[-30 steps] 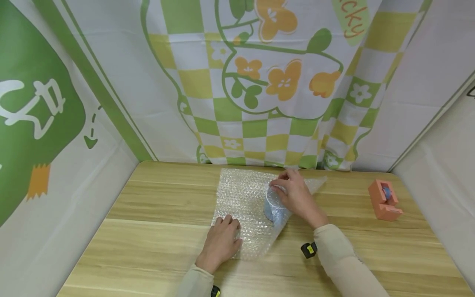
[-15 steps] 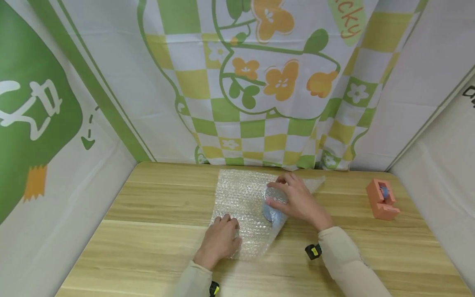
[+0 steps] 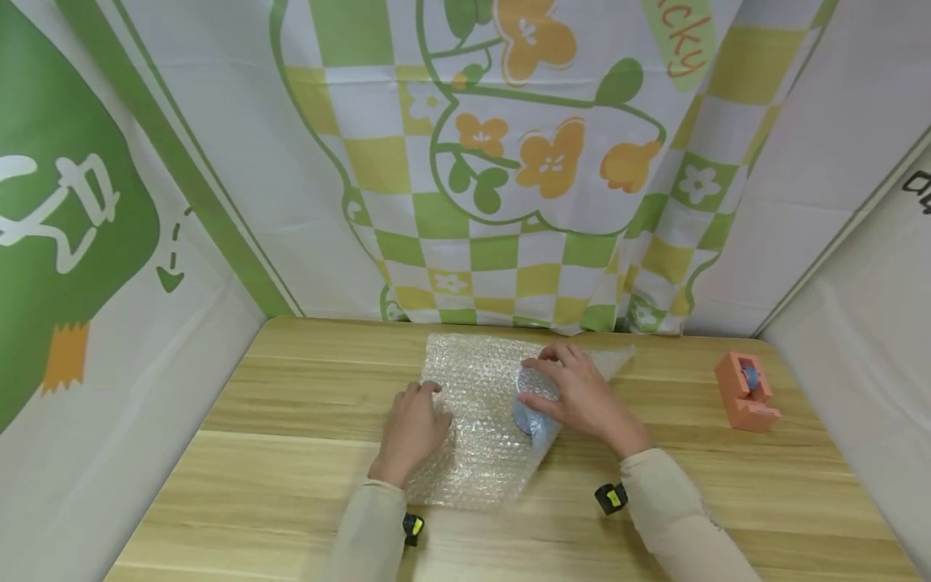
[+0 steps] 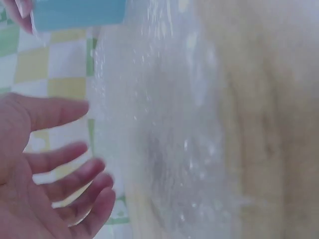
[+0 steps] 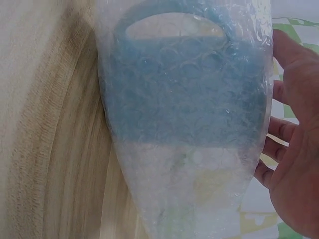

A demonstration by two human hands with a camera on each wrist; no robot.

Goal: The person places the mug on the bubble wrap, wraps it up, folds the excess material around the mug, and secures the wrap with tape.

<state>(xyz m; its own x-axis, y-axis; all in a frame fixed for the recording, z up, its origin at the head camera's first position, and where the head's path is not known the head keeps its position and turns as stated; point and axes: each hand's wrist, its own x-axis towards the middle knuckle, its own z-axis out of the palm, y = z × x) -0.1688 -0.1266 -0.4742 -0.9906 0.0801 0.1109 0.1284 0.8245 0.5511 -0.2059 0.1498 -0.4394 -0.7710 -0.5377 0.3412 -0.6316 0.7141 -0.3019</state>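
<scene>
A light blue mug (image 3: 522, 416) stands on a sheet of bubble wrap (image 3: 469, 380), whose right side is folded up over it. In the right wrist view the mug's handle (image 5: 172, 9) shows through the wrap. My right hand (image 3: 585, 396) grips the mug's top through the folded wrap, thumb and fingers spread around the rim. By the sheet's left edge is my left hand (image 3: 410, 428), its fingers loosely bent. Nothing is held in that left hand (image 4: 55, 174) in the left wrist view, and the wrap lies beside it.
An orange tape dispenser (image 3: 745, 392) with a blue roll stands at the right of the wooden table (image 3: 291, 404). A patterned curtain (image 3: 494, 250) hangs along the table's back edge. Printed fabric walls close in both sides.
My left hand has moved up and to the left, from on the wrap to its left edge. The right hand has shifted its grip, its thumb sliding toward the near side of the mug's top.
</scene>
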